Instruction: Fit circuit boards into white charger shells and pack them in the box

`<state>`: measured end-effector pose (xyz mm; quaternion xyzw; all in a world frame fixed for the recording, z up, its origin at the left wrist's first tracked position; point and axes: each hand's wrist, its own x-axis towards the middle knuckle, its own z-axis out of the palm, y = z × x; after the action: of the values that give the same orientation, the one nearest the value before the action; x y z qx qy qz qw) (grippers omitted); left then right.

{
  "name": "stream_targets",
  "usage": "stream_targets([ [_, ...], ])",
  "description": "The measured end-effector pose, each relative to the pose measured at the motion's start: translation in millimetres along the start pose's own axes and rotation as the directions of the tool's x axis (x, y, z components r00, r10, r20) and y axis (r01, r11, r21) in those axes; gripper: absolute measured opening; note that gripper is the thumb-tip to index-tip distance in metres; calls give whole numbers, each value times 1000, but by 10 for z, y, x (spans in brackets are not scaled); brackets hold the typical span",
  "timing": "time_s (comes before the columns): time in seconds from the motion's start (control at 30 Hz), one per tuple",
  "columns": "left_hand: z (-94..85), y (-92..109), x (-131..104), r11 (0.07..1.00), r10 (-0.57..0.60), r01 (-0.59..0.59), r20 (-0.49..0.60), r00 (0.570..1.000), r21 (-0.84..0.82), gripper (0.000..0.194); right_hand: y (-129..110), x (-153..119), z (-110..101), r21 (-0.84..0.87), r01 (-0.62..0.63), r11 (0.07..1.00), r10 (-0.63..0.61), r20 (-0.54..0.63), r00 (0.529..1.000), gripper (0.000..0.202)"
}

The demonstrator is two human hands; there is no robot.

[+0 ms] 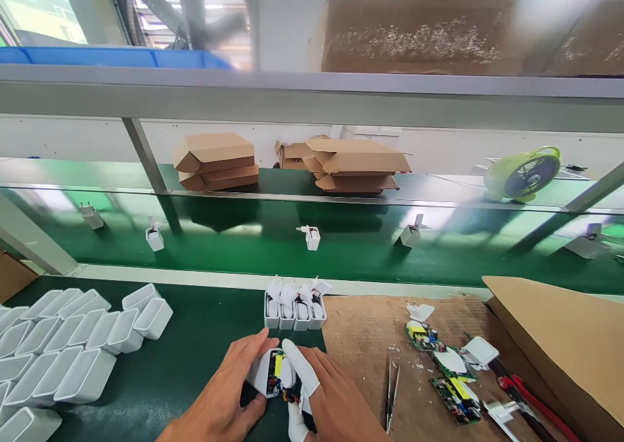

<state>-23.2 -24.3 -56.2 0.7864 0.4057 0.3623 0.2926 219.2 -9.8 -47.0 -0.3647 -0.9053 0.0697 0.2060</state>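
My left hand (228,390) is closed around a white plastic charger housing (259,372), low in the middle of the view. A circuit board (277,366) with a yellow component sits at the housing's open end; how far in it is, I cannot tell. My right hand (336,396), with white covers on its thumb and forefinger, grips the board from the right side. A white piece beside the board is partly covered by those fingers. Just beyond my hands stands a row of white housings (294,317) with white plug parts on top.
Many empty white housings (100,328) stand at left. On brown cardboard (361,338) at right lie tweezers (391,393), circuit boards (455,400) and a red-and-black tool (524,396). Chargers (312,238) sit spaced along a green belt (244,247), with cardboard boxes (361,156) and a green fan (524,172) behind.
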Motion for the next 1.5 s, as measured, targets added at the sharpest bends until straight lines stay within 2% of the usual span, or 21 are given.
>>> stream_targets([
  [0.23,6,-7,-22,1000,-2,2,-10,1000,-28,97,-131,109,-231,46,-29,999,29,-2,1000,56],
  [0.37,6,-14,-12,999,-20,20,-8,1000,-28,98,-234,189,-441,83,-86,993,79,88,993,60],
  [0.47,-2,-7,-6,999,-23,23,-7,1000,-32,95,-267,205,-503,88,-102,991,92,114,989,62],
  [0.77,23,10,-17,999,-12,12,-7,1000,-46,96,-215,134,-370,95,-100,990,84,154,984,60],
  [0.9,57,23,3,998,-4,4,-2,1000,-69,94,-205,124,-322,93,-56,994,45,112,993,58],
  [1.03,38,29,17,996,-2,7,54,999,-86,89,-221,147,-401,203,-126,971,116,60,991,66],
  [1.1,7,25,24,998,18,-16,26,1000,-57,81,-215,150,-476,289,-160,944,160,21,987,66],
  [1.2,-40,11,44,996,7,-8,-19,1000,-89,71,-162,140,-561,388,-164,907,198,-49,979,45],
  [1.3,-60,2,79,971,-54,52,-2,999,-234,69,-75,129,-537,397,-79,914,122,-87,989,39],
  [1.4,-42,6,116,928,-116,113,12,993,-356,64,9,121,-404,360,10,933,23,-87,996,44],
  [1.5,-11,4,126,903,-135,131,19,991,-410,63,58,115,-271,296,51,954,-22,-100,995,46],
])
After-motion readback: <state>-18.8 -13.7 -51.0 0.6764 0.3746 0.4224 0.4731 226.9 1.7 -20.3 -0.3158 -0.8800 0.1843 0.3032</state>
